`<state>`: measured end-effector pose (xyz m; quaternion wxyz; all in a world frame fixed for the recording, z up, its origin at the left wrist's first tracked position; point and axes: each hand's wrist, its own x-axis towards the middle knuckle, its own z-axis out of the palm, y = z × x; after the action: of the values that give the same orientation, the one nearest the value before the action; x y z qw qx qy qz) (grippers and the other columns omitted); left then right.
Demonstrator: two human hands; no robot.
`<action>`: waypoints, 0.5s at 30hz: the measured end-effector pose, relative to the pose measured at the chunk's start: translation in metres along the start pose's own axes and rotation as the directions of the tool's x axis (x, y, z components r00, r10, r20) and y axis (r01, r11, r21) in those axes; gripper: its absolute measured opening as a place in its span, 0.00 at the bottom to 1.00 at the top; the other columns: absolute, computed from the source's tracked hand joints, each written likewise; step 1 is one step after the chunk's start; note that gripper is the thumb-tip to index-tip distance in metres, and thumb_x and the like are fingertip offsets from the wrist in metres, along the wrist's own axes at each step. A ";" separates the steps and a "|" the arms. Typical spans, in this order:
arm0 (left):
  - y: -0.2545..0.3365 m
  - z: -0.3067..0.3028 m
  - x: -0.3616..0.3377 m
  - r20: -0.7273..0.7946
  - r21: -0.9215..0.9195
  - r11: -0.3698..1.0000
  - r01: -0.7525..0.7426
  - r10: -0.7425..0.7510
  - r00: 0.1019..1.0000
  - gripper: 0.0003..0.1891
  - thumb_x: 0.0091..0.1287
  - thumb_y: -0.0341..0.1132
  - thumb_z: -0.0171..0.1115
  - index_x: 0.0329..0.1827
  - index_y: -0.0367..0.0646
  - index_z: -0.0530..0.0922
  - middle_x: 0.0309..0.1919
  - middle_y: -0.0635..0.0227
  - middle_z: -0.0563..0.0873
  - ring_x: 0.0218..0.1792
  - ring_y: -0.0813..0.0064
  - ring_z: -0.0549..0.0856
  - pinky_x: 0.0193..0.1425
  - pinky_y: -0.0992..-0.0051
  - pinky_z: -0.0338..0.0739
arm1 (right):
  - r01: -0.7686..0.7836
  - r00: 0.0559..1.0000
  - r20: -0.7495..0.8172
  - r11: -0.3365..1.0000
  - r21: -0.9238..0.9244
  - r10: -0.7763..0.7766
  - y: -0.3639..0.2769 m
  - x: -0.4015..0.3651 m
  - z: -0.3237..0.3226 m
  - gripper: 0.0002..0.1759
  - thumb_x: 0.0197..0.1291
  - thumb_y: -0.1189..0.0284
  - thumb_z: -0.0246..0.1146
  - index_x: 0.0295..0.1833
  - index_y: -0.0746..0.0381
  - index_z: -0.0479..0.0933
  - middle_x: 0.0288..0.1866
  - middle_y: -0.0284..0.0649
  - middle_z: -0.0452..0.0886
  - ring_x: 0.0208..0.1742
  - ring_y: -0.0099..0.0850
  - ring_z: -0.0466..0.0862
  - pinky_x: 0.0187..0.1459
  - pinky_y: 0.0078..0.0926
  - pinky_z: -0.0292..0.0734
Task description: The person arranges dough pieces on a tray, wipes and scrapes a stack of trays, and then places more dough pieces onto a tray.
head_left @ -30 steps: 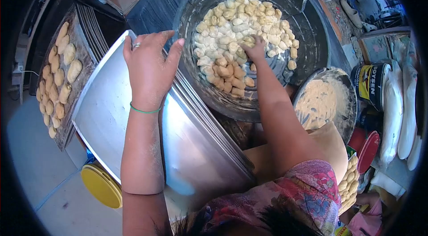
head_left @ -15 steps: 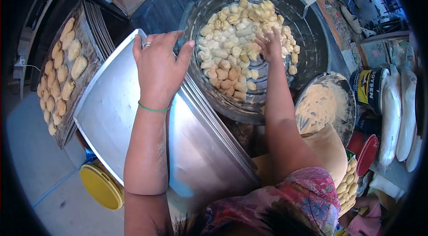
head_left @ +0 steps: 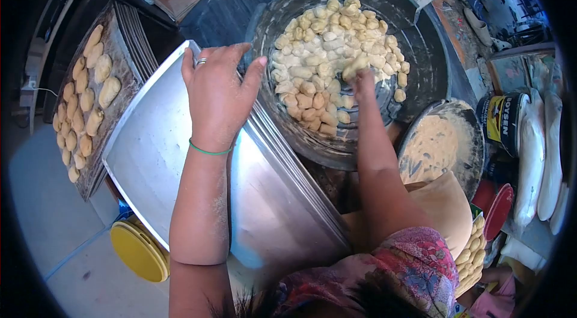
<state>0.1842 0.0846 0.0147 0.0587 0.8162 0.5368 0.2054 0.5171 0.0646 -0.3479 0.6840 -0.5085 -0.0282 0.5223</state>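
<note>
- Basin [head_left: 427,36]: big round metal pan, used as the landmark. A heap of dough pieces [head_left: 318,48] covers most of its floor, with a bare patch at the near right.
- Steel trays [head_left: 150,144]: tilted stack just left of the basin. The right edge meets the basin rim; can't tell if it touches or overlaps.
- Dark tray [head_left: 117,30]: well left of the basin, holding rows of shaped dough [head_left: 90,90].
- Flour bowl [head_left: 466,138]: just right of the basin, near side.
- Left hand [head_left: 219,93]: flat on the top steel tray beside the basin, fingers spread, gripping nothing.
- Right hand [head_left: 362,82]: inside the basin at the heap's near-right edge, fingers pinched on one dough piece [head_left: 354,66].
- Risk: the stack is tilted and held only by a flat palm, so it could slide.
- Risk: the dough is soft, so the pinch could deform it or drag a stuck neighbour along.
</note>
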 end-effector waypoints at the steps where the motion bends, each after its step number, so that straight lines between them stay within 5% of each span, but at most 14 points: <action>1: -0.001 0.000 0.000 -0.004 0.008 1.000 -0.005 0.005 1.000 0.17 0.66 0.45 0.64 0.49 0.43 0.85 0.42 0.62 0.88 0.53 0.64 0.82 0.76 0.51 0.51 | 0.075 0.995 0.054 0.990 0.121 -0.082 -0.014 -0.007 0.015 0.26 0.63 0.71 0.63 0.66 0.56 0.66 0.60 0.46 0.74 0.56 0.42 0.79 0.58 0.46 0.76; 2: -0.001 0.001 0.000 -0.005 0.012 1.000 -0.011 0.011 1.000 0.17 0.66 0.45 0.64 0.49 0.43 0.85 0.42 0.62 0.89 0.53 0.65 0.82 0.76 0.51 0.51 | 0.142 0.981 0.094 0.960 0.241 -0.169 -0.029 -0.018 0.035 0.29 0.64 0.71 0.62 0.70 0.54 0.63 0.65 0.48 0.71 0.60 0.42 0.77 0.61 0.49 0.74; 4: -0.002 0.002 -0.001 -0.006 0.014 1.000 -0.013 0.013 1.000 0.17 0.66 0.46 0.64 0.49 0.43 0.86 0.43 0.62 0.89 0.53 0.65 0.82 0.76 0.51 0.51 | 0.150 0.970 0.187 0.988 0.030 -0.153 -0.052 -0.037 0.074 0.40 0.62 0.67 0.65 0.76 0.54 0.55 0.72 0.49 0.63 0.70 0.47 0.69 0.65 0.52 0.71; 6: -0.002 0.003 0.000 -0.011 0.015 1.000 -0.012 0.012 1.000 0.18 0.66 0.47 0.64 0.49 0.43 0.86 0.43 0.63 0.89 0.53 0.65 0.82 0.76 0.51 0.51 | 0.169 0.983 0.167 0.775 -0.609 -0.083 -0.046 -0.026 0.100 0.46 0.59 0.61 0.69 0.79 0.52 0.52 0.75 0.55 0.59 0.70 0.47 0.70 0.65 0.51 0.71; 7: -0.001 0.003 0.000 -0.007 0.011 1.000 -0.008 0.009 1.000 0.18 0.66 0.47 0.64 0.49 0.43 0.86 0.43 0.63 0.89 0.54 0.65 0.82 0.76 0.51 0.51 | 0.292 0.940 0.329 0.720 -0.629 -0.094 -0.014 0.003 0.094 0.53 0.54 0.52 0.72 0.80 0.52 0.52 0.79 0.52 0.55 0.74 0.50 0.64 0.69 0.64 0.60; 9: -0.001 0.003 0.000 0.001 0.004 1.000 0.001 -0.001 1.000 0.18 0.66 0.48 0.64 0.49 0.43 0.86 0.44 0.63 0.89 0.54 0.65 0.82 0.76 0.51 0.51 | 0.263 0.965 0.260 0.098 -0.960 -0.045 0.036 -0.003 0.108 0.59 0.43 0.42 0.74 0.79 0.47 0.54 0.81 0.52 0.49 0.78 0.59 0.54 0.72 0.59 0.58; 10: -0.001 0.003 0.001 0.000 0.007 1.000 -0.004 0.004 1.000 0.18 0.66 0.48 0.64 0.49 0.43 0.86 0.44 0.63 0.89 0.54 0.65 0.82 0.76 0.51 0.51 | 0.252 0.968 0.250 -0.184 -0.950 0.035 0.044 -0.034 0.121 0.61 0.40 0.41 0.75 0.79 0.45 0.54 0.81 0.52 0.47 0.79 0.62 0.50 0.73 0.55 0.59; 15: -0.004 0.004 0.001 -0.010 0.024 0.999 -0.025 0.025 1.000 0.19 0.67 0.49 0.63 0.49 0.43 0.86 0.44 0.63 0.89 0.54 0.64 0.82 0.76 0.50 0.50 | 0.334 0.925 0.282 -0.192 -0.923 0.255 0.043 -0.086 0.114 0.62 0.37 0.40 0.76 0.79 0.39 0.53 0.81 0.49 0.49 0.79 0.65 0.45 0.72 0.66 0.56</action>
<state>0.1829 0.0874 0.0099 0.0435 0.8224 0.5293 0.2041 0.3839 0.0735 -0.2822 0.0339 -0.7352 -0.5671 0.3697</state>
